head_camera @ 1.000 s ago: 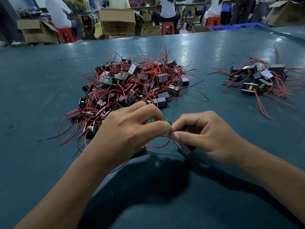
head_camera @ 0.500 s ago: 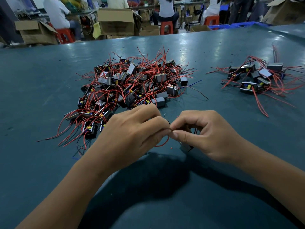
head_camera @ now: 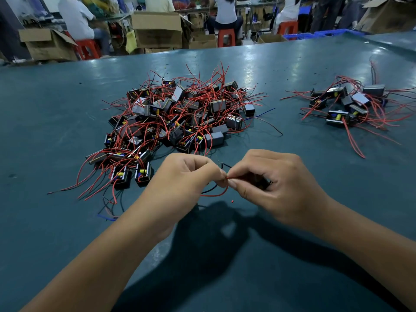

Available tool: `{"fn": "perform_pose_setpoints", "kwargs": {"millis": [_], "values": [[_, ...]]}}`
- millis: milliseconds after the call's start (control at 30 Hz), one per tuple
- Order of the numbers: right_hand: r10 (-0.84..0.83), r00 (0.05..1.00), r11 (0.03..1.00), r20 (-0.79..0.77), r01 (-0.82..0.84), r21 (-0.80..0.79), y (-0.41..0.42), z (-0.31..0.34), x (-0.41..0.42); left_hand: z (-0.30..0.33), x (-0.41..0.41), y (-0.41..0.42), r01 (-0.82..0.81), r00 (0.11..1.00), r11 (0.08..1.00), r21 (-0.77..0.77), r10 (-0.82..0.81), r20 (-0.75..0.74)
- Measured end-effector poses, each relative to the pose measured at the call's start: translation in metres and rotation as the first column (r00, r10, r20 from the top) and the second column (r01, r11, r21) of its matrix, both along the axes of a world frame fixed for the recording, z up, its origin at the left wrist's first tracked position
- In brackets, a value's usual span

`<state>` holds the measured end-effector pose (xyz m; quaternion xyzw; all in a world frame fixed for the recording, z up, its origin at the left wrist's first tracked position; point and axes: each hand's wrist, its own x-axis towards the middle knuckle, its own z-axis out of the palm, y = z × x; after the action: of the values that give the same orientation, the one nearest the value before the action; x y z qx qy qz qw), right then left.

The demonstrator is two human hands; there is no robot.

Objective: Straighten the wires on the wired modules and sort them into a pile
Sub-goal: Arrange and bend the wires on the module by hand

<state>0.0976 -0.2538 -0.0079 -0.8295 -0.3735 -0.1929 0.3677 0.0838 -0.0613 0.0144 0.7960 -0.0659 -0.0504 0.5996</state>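
Head view: left hand (head_camera: 182, 176) and right hand (head_camera: 273, 185) fingers pinch thin looping red wire (head_camera: 213, 194); glossy teal table (head_camera: 67, 221).

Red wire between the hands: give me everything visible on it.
The red wire is thin, insulated, flexible-looking. It sags in a shallow loop below both hands, above the table. Its upper end is pinched where the left hand and right hand meet. A black wire runs beside it. The right hand's curled fingers mostly hide a dark module; the wire's joint to it is not visible.
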Motion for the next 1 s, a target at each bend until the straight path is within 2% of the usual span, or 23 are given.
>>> {"fn": "perform_pose_setpoints", "kwargs": {"millis": [167,233,300,367,433,533,600,633,700,767,833,1000], "values": [[0.033,0.999,0.999,0.017,-0.033,-0.004,0.002,-0.002,-0.001,0.000,0.002,0.005,0.036,0.946,0.987,-0.157,-0.084,-0.314],[0.038,0.998,0.999,0.056,-0.037,-0.029,0.001,-0.003,-0.001,-0.001,0.003,0.005,0.060,0.907,0.970,-0.234,-0.151,-0.392],[0.033,0.998,0.999,0.053,-0.032,-0.025,0.000,-0.004,0.000,-0.002,0.003,0.005,0.044,0.900,0.964,-0.261,-0.151,-0.408],[0.021,1.000,1.000,0.017,-0.021,-0.002,-0.001,-0.004,0.002,-0.002,0.004,0.007,0.029,0.954,0.982,-0.189,-0.084,-0.289],[0.019,0.998,0.999,-0.053,-0.016,0.048,-0.003,-0.005,0.004,0.000,0.005,0.011,-0.012,0.994,0.994,-0.112,0.000,-0.109],[0.017,0.993,0.995,-0.119,-0.005,0.101,-0.004,-0.004,0.005,0.004,0.009,0.023,-0.001,0.994,0.995,-0.098,0.012,0.111],[0.024,0.990,0.994,-0.139,-0.009,0.112,-0.005,-0.004,0.005,0.008,0.009,0.030,0.091,0.952,0.996,-0.003,-0.086,0.292],[0.028,0.989,0.993,-0.147,-0.011,0.116,-0.005,-0.004,0.005,0.009,0.009,0.032,0.114,0.903,0.985,0.131,-0.157,0.400],[0.036,0.986,0.992,-0.164,-0.016,0.122,-0.005,-0.004,0.005,0.009,0.010,0.032,0.045,0.775,0.912,0.408,-0.290,0.562],[0.044,0.984,0.992,-0.172,-0.022,0.125,-0.006,-0.003,0.005,0.007,0.012,0.028,-0.021,0.689,0.857,0.515,-0.361,0.628],[0.048,0.985,0.993,-0.165,-0.029,0.117,-0.006,-0.004,0.005,0.005,0.012,0.026,-0.037,0.643,0.843,0.536,-0.390,0.659],[0.065,0.989,0.993,-0.132,-0.051,0.106,-0.005,-0.004,0.003,0.003,0.012,0.026,-0.020,0.638,0.856,0.516,-0.386,0.666]]}}
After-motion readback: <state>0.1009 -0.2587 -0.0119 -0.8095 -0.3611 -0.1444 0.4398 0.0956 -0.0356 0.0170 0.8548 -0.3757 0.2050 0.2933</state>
